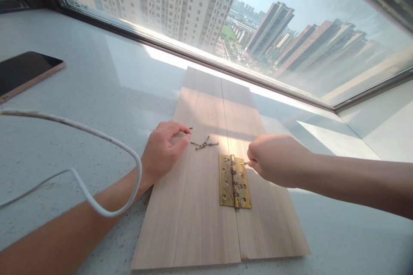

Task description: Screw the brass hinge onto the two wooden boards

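Two pale wooden boards [193, 206] lie side by side, and a brass hinge [234, 182] lies flat across the seam between them. Several small screws [203, 144] are scattered above the hinge, on the left board. My left hand [166, 148] rests at that board's left edge with thumb and fingers closed; what it holds, if anything, is hidden. Over the right board, my right hand [274, 157] is closed on a screw [244, 163], whose end points to the hinge's upper right hole.
A phone [29, 71] lies on the speckled white counter [97, 64] at the far left. A white cable [93, 131] loops above my left forearm. Beyond the boards runs a dark window frame [206, 62], with tall buildings outside.
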The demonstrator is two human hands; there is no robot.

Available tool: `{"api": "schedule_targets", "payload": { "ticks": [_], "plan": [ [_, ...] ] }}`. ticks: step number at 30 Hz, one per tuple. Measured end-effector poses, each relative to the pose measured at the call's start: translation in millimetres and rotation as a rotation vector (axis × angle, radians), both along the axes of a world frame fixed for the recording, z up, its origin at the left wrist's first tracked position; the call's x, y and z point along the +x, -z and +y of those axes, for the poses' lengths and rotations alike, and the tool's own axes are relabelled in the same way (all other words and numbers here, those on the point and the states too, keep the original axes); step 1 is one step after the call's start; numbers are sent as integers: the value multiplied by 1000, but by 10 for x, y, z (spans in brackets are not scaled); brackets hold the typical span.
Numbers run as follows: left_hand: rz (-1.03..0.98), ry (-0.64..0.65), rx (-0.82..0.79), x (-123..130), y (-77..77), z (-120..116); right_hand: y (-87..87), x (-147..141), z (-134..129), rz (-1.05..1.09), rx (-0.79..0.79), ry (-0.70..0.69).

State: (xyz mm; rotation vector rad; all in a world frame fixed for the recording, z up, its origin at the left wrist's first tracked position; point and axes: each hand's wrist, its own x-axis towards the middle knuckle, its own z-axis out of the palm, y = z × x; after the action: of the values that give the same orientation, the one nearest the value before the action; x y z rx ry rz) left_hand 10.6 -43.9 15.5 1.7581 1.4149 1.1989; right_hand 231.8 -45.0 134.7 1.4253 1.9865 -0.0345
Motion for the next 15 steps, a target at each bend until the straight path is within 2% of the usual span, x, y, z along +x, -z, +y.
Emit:
{"api": "schedule_targets", "payload": {
  "ticks": [5, 8, 11, 15],
  "plan": [
    [-3, -7, -5, 8, -6, 11, 19, 41, 27, 29, -77, 366],
    [11, -5, -2, 4, -8, 9, 19, 101, -1, 88, -111, 472],
    [24, 5, 4, 1, -8, 1, 3, 137, -21, 107, -95, 412],
    [41, 2, 12, 3, -12, -3, -44, 121, -42, 65, -41, 195]
  ]
}}
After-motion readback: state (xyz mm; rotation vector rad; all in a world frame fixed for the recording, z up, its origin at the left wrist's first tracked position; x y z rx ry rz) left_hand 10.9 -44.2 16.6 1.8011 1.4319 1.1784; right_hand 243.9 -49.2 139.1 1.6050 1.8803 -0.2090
